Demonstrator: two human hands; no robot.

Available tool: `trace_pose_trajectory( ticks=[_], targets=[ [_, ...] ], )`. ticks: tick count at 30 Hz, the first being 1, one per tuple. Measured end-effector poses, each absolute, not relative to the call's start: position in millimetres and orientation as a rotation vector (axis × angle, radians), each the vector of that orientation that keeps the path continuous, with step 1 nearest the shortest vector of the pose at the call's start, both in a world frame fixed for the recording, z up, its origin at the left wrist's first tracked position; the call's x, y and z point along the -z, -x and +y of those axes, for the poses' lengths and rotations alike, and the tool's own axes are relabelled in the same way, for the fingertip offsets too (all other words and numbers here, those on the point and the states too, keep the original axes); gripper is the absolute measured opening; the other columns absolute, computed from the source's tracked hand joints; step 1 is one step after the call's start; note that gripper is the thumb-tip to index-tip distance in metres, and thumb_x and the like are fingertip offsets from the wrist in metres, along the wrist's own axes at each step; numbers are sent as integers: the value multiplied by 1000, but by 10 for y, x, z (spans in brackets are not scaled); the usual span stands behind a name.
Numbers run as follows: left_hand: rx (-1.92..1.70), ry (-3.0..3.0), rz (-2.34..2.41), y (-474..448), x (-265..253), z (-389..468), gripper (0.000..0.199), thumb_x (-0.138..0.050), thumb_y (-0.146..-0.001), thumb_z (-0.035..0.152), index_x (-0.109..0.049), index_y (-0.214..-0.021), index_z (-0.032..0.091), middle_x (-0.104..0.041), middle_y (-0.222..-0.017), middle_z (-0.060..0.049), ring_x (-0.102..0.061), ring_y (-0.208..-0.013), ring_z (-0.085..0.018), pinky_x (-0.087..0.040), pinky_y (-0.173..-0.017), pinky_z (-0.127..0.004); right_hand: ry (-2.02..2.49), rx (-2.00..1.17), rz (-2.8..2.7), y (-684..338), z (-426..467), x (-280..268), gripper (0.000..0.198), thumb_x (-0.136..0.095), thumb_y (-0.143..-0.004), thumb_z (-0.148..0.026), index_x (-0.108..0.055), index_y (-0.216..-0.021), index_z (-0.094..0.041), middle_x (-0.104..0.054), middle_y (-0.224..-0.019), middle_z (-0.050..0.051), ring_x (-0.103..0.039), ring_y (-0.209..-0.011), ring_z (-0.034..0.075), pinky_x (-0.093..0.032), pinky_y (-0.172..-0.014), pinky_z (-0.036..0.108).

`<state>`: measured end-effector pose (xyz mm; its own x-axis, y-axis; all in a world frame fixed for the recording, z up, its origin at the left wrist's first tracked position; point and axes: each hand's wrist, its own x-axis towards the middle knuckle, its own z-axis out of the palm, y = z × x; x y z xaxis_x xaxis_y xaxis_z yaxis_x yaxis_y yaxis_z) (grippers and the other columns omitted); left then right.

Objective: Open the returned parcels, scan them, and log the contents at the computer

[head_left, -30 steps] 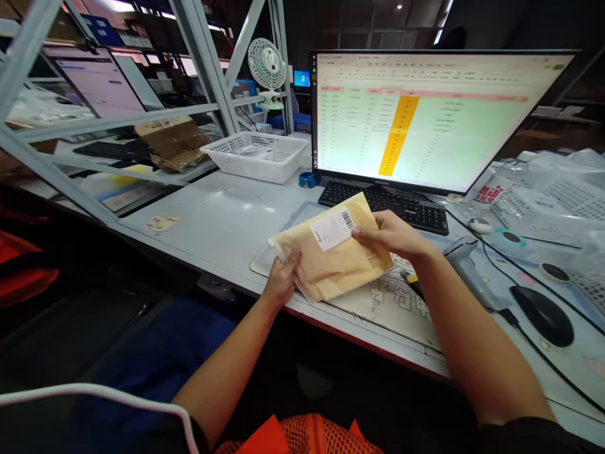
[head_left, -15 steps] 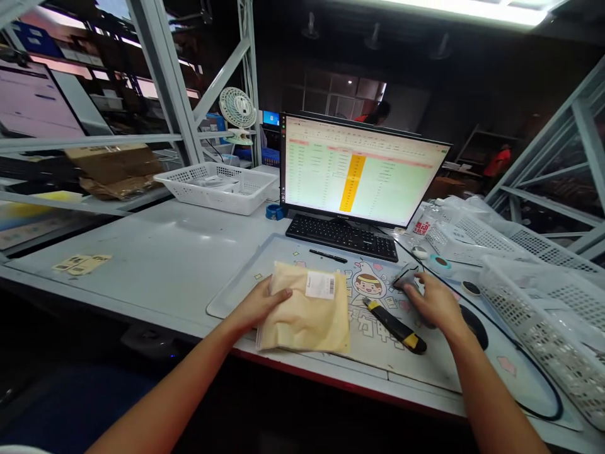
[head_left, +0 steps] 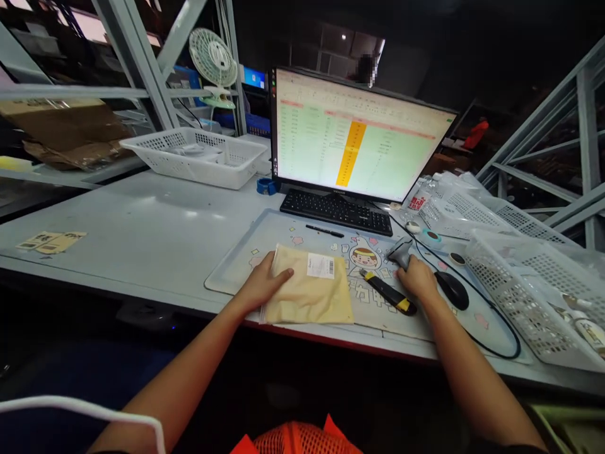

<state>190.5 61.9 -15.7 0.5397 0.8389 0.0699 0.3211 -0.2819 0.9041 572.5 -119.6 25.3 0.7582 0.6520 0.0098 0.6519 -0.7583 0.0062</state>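
Note:
A pale yellow package (head_left: pixel 307 299) in a clear bag, with a white barcode label (head_left: pixel 321 266) on top, lies at the table's front edge. My left hand (head_left: pixel 263 284) grips its left side, thumb on top and fingers beneath. To the right, my right hand (head_left: pixel 418 279) is closed round the handle of a grey barcode scanner (head_left: pixel 399 252), whose head points away and to the left. Between package and scanner a black and yellow utility knife (head_left: pixel 388 292) rests on the printed desk mat (head_left: pixel 241 261). A black mouse (head_left: pixel 451 290) sits right of my right hand.
A monitor (head_left: pixel 354 139) showing a spreadsheet stands behind a black keyboard (head_left: pixel 335 212) and a pen (head_left: pixel 324 231). White baskets (head_left: pixel 491 271) line the right side, and another white basket (head_left: pixel 198 167) is at back left. A black cable (head_left: pixel 494 309) curves across the mat's right side.
The camera view has tipped downward. My right hand has closed more fully round the scanner's handle, and the scanner's head has swung up from the mat. My left hand stays on the package.

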Motion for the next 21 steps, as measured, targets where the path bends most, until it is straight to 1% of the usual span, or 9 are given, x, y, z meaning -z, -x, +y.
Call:
trace_pose_trajectory(
  ticks=[3, 5, 7, 9, 11, 13, 15, 18, 21],
  targets=[
    [-691, -1871, 986, -1912, 169, 622, 65, -69, -86, 59, -59, -135, 18, -73, -137, -16, -69, -129, -39, -53, -112, -53, -2949, 14, 1073, -5717, -1199, -368, 44, -58, -103, -34, -60, -135, -5, -67, -128, 26, -67, -120, 38, -55, -95, 43],
    [-686, -1865, 989, -1914, 173, 621, 65, -70, -86, 58, -59, -136, 19, -73, -137, -16, -69, -128, -39, -54, -110, -53, -2975, 129, 1101, -5701, -1228, -547, 39, -56, -103, -39, -65, -128, -9, -71, -115, 20, -71, -105, 33, -57, -81, 39],
    [-673, -1849, 980, -1910, 168, 614, 64, -70, -87, 58, -59, -137, 20, -73, -138, -15, -69, -129, -38, -55, -110, -52, -3002, 411, 1244, -5655, -1270, -795, 35, -57, -102, -44, -68, -118, -14, -71, -94, 12, -71, -81, 26, -54, -62, 32],
    [-665, -1843, 975, -1903, 156, 605, 63, -71, -88, 57, -59, -138, 21, -72, -139, -14, -69, -129, -37, -55, -109, -51, -2934, 815, 1477, -5562, -1310, -1050, 35, -63, -99, -49, -70, -112, -18, -64, -78, 5, -62, -62, 19, -45, -48, 26],
    [-666, -1847, 970, -1897, 148, 600, 62, -70, -89, 57, -59, -138, 22, -73, -138, -13, -69, -128, -36, -56, -108, -50, -2769, 1132, 1671, -5434, -1322, -1246, 41, -72, -92, -54, -71, -113, -19, -58, -72, 0, -53, -52, 14, -38, -42, 22],
    [-673, -1853, 970, -1898, 147, 599, 63, -70, -88, 58, -59, -138, 21, -74, -136, -13, -70, -126, -37, -56, -108, -50, -2648, 1278, 1779, -5310, -1298, -1347, 49, -79, -85, -57, -71, -116, -20, -56, -71, -1, -49, -49, 12, -35, -38, 21],
    [-676, -1859, 972, -1906, 148, 596, 63, -69, -88, 58, -59, -138, 20, -74, -136, -14, -70, -126, -37, -55, -109, -51, -2606, 1298, 1832, -5230, -1252, -1357, 50, -81, -82, -58, -72, -113, -20, -56, -72, -2, -48, -49, 11, -33, -37, 21],
    [-690, -1873, 968, -1918, 139, 582, 64, -67, -88, 58, -58, -138, 19, -73, -138, -15, -70, -128, -37, -55, -111, -50, -2647, 1175, 1820, -5237, -1191, -1245, 46, -78, -84, -57, -72, -110, -20, -58, -73, -1, -50, -50, 13, -34, -37, 22],
    [-700, -1881, 977, -1889, 107, 587, 63, -65, -87, 60, -59, -134, 19, -74, -137, -17, -70, -128, -38, -56, -109, -49, -2786, 792, 1810, -5362, -1169, -1035, 39, -71, -91, -54, -74, -111, -20, -67, -80, 3, -63, -65, 20, -47, -51, 26]
  ],
)
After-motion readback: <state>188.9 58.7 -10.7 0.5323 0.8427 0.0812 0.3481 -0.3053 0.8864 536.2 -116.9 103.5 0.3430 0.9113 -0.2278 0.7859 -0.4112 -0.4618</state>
